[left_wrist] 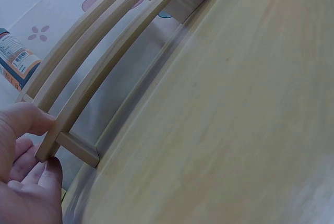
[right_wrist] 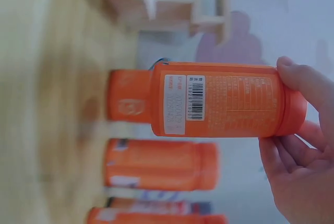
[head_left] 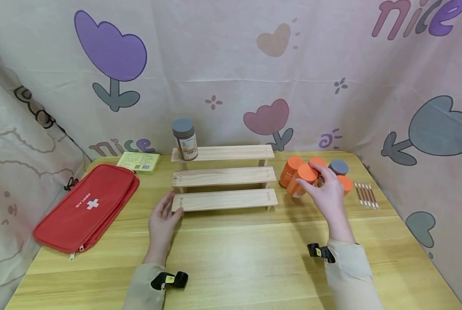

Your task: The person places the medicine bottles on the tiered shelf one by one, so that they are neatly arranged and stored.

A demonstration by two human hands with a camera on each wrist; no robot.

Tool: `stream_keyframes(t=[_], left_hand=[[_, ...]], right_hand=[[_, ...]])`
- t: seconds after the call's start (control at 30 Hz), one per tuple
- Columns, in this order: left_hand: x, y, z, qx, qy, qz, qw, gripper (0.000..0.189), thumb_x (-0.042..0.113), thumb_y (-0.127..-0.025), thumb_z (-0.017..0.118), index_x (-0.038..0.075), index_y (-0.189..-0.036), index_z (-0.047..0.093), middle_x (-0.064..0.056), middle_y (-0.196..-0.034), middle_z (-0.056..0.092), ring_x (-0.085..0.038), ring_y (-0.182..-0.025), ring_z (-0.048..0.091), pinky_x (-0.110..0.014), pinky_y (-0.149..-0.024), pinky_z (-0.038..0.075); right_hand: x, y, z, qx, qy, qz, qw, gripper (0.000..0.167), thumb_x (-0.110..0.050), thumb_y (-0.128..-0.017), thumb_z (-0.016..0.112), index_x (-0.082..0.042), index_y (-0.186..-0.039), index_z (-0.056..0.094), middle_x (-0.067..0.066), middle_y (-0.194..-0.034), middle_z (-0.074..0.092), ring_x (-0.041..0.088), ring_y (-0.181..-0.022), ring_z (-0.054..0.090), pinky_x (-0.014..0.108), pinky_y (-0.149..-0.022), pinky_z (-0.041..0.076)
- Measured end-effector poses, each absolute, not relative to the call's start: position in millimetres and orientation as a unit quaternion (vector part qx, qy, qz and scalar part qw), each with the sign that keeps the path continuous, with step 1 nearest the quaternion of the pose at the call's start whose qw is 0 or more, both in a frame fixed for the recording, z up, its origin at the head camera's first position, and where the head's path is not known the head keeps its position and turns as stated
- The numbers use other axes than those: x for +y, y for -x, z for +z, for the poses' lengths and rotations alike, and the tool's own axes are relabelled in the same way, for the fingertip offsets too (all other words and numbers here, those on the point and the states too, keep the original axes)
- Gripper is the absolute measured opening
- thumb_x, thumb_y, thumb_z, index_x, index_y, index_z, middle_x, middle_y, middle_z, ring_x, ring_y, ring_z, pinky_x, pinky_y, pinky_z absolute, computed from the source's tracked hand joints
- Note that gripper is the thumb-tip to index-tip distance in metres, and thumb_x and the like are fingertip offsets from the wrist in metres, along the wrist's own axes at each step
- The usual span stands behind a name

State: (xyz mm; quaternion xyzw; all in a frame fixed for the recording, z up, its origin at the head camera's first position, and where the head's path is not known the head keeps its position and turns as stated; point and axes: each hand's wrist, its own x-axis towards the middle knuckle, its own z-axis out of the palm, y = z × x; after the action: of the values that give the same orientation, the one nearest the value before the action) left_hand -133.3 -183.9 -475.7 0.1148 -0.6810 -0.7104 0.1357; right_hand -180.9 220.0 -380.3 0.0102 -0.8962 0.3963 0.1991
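Note:
A three-tier wooden rack (head_left: 225, 200) stands in the middle of the table. My left hand (head_left: 162, 226) pinches the left end of its lowest board, thumb and fingers on either side in the left wrist view. On the top tier, at the left, sits a grey-capped bottle (head_left: 187, 144). My right hand (head_left: 329, 196) grips an orange bottle (right_wrist: 219, 101) around its cap, its barcode label facing the right wrist camera. Behind and beside it stand other orange bottles (head_left: 291, 170) and another grey-capped bottle (head_left: 338, 167), partly hidden by the hand.
On the left lies a red first aid pouch (head_left: 87, 206) with a white cross. Behind it is a yellow-green box (head_left: 140, 162). Several cotton swabs (head_left: 366, 196) lie at the right. A printed curtain (head_left: 215, 56) hangs behind the table.

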Motion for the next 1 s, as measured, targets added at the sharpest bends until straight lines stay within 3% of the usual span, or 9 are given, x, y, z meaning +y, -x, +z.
stream_keyframes(t=[0.37, 0.7, 1.0], left_hand=[[-184, 133, -476, -0.673, -0.104, -0.719, 0.14, 0.058, -0.007, -0.086, 0.065, 0.001, -0.14, 0.045, -0.012, -0.144, 0.044, -0.023, -0.135, 0.037, -0.029, -0.108, 0.032], [-184, 132, -476, -0.672, -0.102, -0.719, 0.143, 0.058, -0.008, -0.086, 0.065, 0.002, -0.14, 0.046, -0.011, -0.143, 0.045, -0.023, -0.134, 0.037, -0.027, -0.106, 0.035], [-185, 132, -477, -0.672, -0.097, -0.72, 0.145, 0.058, -0.008, -0.086, 0.065, 0.001, -0.14, 0.045, -0.013, -0.143, 0.044, -0.025, -0.135, 0.037, -0.03, -0.107, 0.034]], right_hand=[[182, 188, -339, -0.867, -0.088, 0.422, 0.248, 0.058, -0.025, -0.076, 0.083, -0.009, -0.127, 0.061, 0.009, -0.122, 0.059, 0.025, -0.112, 0.053, 0.045, -0.091, 0.045], [134, 211, -320, -0.834, -0.178, 0.467, 0.234, 0.055, -0.021, -0.076, 0.083, -0.006, -0.125, 0.062, 0.006, -0.118, 0.06, 0.019, -0.106, 0.057, 0.039, -0.091, 0.046], [90, 237, -308, -0.826, -0.207, 0.492, 0.179, 0.058, -0.027, -0.076, 0.083, -0.009, -0.127, 0.061, 0.001, -0.12, 0.059, 0.014, -0.105, 0.058, 0.03, -0.091, 0.048]])
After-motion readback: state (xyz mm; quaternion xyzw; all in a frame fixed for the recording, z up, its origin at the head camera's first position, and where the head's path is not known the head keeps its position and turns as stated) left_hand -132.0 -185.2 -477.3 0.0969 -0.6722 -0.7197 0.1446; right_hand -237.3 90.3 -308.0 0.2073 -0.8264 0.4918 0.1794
